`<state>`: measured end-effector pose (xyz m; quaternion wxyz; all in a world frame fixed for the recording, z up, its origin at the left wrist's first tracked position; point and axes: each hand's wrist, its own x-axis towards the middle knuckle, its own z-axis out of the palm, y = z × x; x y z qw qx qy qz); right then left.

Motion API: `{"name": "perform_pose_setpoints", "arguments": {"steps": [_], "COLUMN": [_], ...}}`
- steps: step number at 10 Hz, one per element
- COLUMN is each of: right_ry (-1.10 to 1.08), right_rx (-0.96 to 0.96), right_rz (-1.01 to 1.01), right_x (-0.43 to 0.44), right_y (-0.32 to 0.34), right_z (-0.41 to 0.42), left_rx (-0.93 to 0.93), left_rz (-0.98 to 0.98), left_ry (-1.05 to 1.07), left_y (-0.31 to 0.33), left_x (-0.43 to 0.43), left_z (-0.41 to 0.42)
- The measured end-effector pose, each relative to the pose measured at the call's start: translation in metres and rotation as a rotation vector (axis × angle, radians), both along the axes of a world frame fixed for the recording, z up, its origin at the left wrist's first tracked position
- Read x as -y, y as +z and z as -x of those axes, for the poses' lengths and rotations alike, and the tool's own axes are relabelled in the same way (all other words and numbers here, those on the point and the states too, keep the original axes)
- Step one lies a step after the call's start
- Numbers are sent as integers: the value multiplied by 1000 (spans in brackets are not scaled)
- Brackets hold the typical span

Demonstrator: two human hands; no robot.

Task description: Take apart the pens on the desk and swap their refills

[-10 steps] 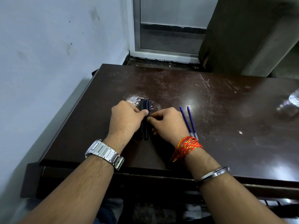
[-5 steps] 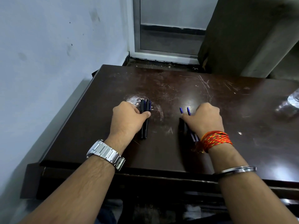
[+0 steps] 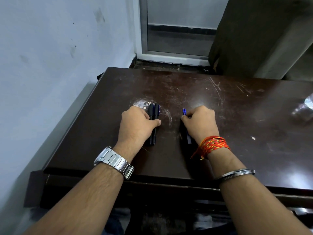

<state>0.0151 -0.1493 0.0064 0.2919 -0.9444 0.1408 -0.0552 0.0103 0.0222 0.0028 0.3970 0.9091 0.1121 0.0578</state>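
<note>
Nearest the person, both forearms reach over the front edge of the dark desk (image 3: 254,150). The left hand (image 3: 137,126) lies curled over two black pen barrels (image 3: 153,119) that rest side by side on the wood, its thumb pressed against them; whether the other fingers grip them is hidden. The right hand (image 3: 200,122) is closed over two thin blue refills (image 3: 184,111), whose tips stick out beyond the knuckles, with a bit of shaft showing by the wrist. It seems to be pinching or gathering them, though the fingertips cannot be seen.

Judging by this, the pens are already apart: barrels in one group, refills in another, well apart. What is left appears to be putting each refill into the other barrel and closing the pens. Caps or small parts cannot be made out.

Farther back the desk is scratched but bare, so nothing blocks the work. Something clear and shiny (image 3: 304,107) sits at the far right edge. Beyond are a wall and a window frame.
</note>
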Motion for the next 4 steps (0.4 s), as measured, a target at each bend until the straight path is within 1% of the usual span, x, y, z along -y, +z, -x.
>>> {"name": "perform_pose_setpoints", "arguments": {"steps": [2,3,4], "right_ry": [16,-17,-61], "right_rx": [18,82,216], "right_rz": [10,45,29], "right_x": [4,6,4], "right_y": [-2,0,7], "right_z": [0,1,7], "left_rx": [13,16,20], "left_rz": [-4,11,17], "left_ry": [-12,10,32], "left_y": [-1,1,5], "left_x": [-2,-2,-3], "left_z": [0,0,4]}}
